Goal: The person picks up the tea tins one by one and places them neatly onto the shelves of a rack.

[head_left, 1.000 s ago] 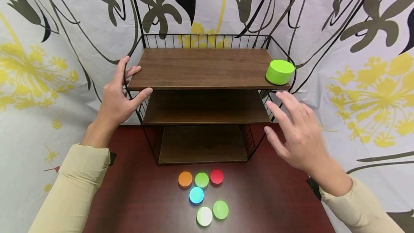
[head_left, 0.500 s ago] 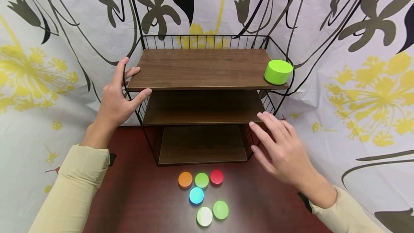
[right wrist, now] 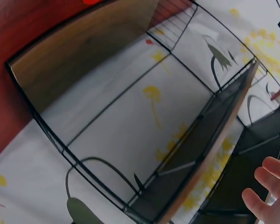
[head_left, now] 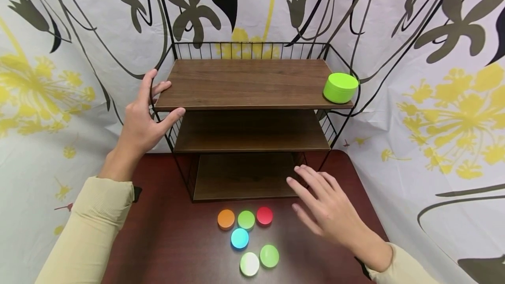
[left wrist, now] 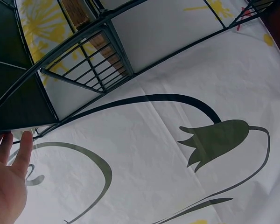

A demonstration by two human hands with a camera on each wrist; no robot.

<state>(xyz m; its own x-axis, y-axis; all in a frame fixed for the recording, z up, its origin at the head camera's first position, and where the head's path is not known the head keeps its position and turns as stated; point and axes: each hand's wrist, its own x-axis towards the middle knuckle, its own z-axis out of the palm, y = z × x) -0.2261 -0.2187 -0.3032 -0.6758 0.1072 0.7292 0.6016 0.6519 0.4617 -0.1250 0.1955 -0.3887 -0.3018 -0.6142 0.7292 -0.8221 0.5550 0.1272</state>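
Observation:
In the head view, a rack (head_left: pixel 244 82) with brown wooden shelves and a black wire frame stands on a dark red table. My left hand (head_left: pixel 140 119) rests at its top left corner, fingers reaching past the side wire and thumb stretched along the front edge. Its straight fingers (left wrist: pixel 21 154) meet the shelf in the left wrist view. Lower right, my right hand (head_left: pixel 325 207) hovers with loosely spread fingers and holds nothing. A green round tub (head_left: pixel 340 88) sits on the top shelf's right end. Nearest the right hand is a red round lid-like piece (head_left: pixel 264 216).
Before the rack lie several similar pieces: orange (head_left: pixel 226 219), green (head_left: pixel 246 220), blue (head_left: pixel 240 238), pale green (head_left: pixel 249 264) and another green one (head_left: pixel 269 256). A flower-printed white cloth (head_left: pixel 434 113) hangs behind and on both sides. The table (head_left: pixel 173 240) runs under everything.
My right hand has moved down and left, away from the green tub toward the small pieces on the table. My left hand stays at the rack's corner, and the tub has not shifted.

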